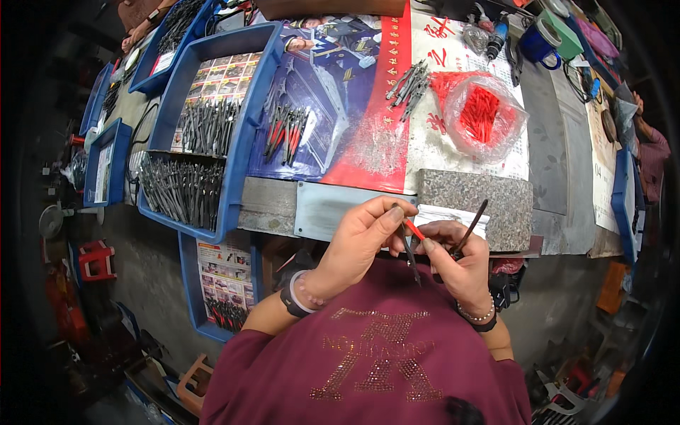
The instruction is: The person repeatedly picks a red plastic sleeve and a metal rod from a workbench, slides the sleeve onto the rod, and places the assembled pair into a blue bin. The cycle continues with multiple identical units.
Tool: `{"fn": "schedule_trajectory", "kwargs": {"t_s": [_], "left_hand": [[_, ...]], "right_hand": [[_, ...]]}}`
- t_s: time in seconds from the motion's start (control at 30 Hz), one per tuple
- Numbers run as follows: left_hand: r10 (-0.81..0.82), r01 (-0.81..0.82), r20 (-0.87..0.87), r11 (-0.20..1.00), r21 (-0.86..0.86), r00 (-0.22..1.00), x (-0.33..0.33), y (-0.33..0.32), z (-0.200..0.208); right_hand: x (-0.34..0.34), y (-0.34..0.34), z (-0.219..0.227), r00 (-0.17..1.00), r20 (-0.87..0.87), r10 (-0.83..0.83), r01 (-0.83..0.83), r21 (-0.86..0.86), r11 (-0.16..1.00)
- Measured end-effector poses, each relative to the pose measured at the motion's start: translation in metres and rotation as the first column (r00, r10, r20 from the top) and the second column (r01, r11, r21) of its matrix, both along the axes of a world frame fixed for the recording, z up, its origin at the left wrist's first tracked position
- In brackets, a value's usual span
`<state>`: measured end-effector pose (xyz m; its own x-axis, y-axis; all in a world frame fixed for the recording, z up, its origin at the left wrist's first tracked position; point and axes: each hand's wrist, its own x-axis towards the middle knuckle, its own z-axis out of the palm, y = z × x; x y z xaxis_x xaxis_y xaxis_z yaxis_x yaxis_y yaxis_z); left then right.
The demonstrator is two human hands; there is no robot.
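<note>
My left hand is closed in a pinch over the near table edge, holding a slim dark metal tool whose pointed end hangs downward. A narrow red sleeve spans the gap between both hands; it looks set on one leg of the tool, though the fingers partly hide the join. My right hand is closed, with thumb and fingertips at the red sleeve's lower end. A dark slender rod sticks up from the same hand; its lower part is hidden. Beyond, a clear plastic bag holds many red sleeves.
A blue tray at left holds rows of dark metal tools. Red-handled tools and bare metal pieces lie on the poster-covered table. A granite slab sits at the front edge; a blue mug stands far right.
</note>
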<state>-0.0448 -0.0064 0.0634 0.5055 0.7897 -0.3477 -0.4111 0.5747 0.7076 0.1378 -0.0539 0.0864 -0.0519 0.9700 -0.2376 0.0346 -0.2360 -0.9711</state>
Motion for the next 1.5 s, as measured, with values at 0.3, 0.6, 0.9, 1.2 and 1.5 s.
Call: {"fn": "schedule_trajectory", "kwargs": {"t_s": [0.3,0.6,0.9,1.2,1.5], "left_hand": [[-0.044,0.045,-0.02,0.999,0.023,0.999,-0.001,-0.002,0.002],[-0.006,0.008,-0.034,0.997,0.07,0.999,0.002,-0.006,0.003],[0.007,-0.006,-0.012,0.999,0.034,1.0,0.004,-0.009,0.003],[0.023,-0.022,-0.024,0.999,0.029,0.999,0.006,-0.011,0.0],[-0.296,0.336,-0.225,0.926,0.171,0.928,0.006,-0.006,-0.003]], "right_hand": [[-0.009,-0.006,-0.009,0.966,0.252,-0.058,-0.033,0.342,0.939],[-0.008,-0.004,-0.002,0.932,0.343,-0.118,-0.071,0.49,0.869],[-0.006,-0.004,-0.004,0.93,0.346,-0.121,-0.104,0.565,0.818],[-0.006,-0.007,-0.005,0.942,0.337,-0.003,-0.175,0.497,0.85],[0.028,-0.026,-0.008,0.781,0.624,0.002,-0.394,0.491,0.777]]}}
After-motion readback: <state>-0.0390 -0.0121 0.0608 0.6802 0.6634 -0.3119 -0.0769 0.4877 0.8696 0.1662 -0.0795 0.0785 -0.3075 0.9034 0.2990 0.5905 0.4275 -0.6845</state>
